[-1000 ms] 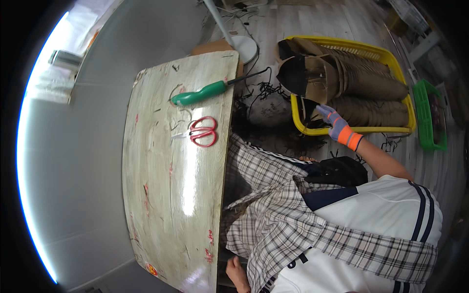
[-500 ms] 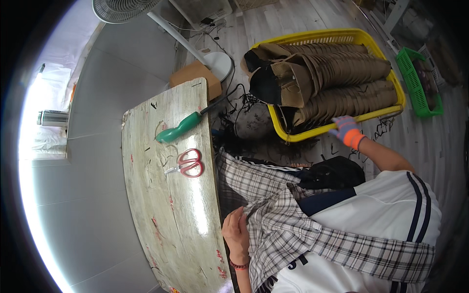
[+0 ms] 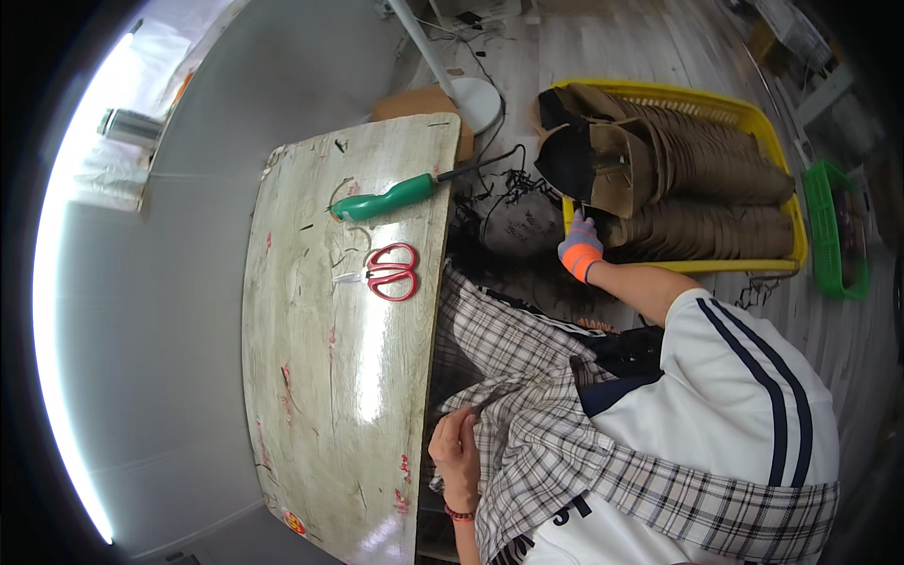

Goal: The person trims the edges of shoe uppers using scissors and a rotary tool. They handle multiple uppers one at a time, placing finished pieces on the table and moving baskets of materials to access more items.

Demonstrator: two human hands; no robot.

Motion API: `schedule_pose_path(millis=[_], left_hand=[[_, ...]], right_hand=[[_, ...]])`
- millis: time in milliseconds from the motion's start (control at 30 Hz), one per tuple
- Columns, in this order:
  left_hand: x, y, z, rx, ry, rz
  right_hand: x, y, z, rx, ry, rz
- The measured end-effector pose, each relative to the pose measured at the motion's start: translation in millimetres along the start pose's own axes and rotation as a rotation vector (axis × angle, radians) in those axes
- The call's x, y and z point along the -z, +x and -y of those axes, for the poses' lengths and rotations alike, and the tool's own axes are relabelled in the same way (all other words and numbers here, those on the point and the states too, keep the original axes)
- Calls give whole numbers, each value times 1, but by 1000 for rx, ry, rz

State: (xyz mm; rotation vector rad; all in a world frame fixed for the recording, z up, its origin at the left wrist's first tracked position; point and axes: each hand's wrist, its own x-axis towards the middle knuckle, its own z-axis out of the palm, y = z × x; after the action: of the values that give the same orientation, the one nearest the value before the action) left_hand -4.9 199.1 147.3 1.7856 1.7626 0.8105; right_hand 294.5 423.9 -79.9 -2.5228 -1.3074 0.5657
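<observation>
A pale wood-look table (image 3: pixel 311 377) fills most of the left half of the frame, its glossy top catching a bright streak of light. The worker beside it, at the lower right, wears a white shirt (image 3: pixel 734 377) with dark sleeve stripes, a plaid cloth (image 3: pixel 659 461) draped across it. On the floor at the upper right I see a yellow basket (image 3: pixel 753 118) packed with rows of brown nested pieces (image 3: pixel 716 174), curved and stacked tightly, black lining showing at their left ends. A white stand (image 3: pixel 476 105) with a round base is at the upper centre, and a smaller green basket (image 3: pixel 825 240) sits at the far right. A green-handled tool (image 3: pixel 386 201) lies near the table's top right corner, its dark rod reaching past the edge.

The bare left hand (image 3: pixel 456 457), low in the centre by the table edge, has its fingers loosely curled against the plaid; whether they pinch anything I can't tell. The right hand (image 3: pixel 578 240), in a purple and orange glove, is at the yellow basket's lower left corner, just beside the brown pieces; I can't make out whether it grips the rim. Red-handled scissors (image 3: pixel 372 273) lie on the table below the tool. A dark reddish bracelet (image 3: pixel 459 513) circles the left wrist.
</observation>
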Motion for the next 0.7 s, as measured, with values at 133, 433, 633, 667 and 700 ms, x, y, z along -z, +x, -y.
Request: schedule_pose_path(millis=[133,433,633,667,700], left_hand=[[7,12,-8,-21,30,-11],[17,-37,41,131,60,-86],[28,-63,71,172,127,-63],[31,-67,79,157,167,-55],[23,-82,93,198,135,-66]], right_hand=[[-3,7,-20,96,-34,-28],[46,-22,-179,470,-286,66],[182,-85,-334,209,-499,409],[208,-78,-379,73,-825,575],[258,-54,-501,277,-1109,326]])
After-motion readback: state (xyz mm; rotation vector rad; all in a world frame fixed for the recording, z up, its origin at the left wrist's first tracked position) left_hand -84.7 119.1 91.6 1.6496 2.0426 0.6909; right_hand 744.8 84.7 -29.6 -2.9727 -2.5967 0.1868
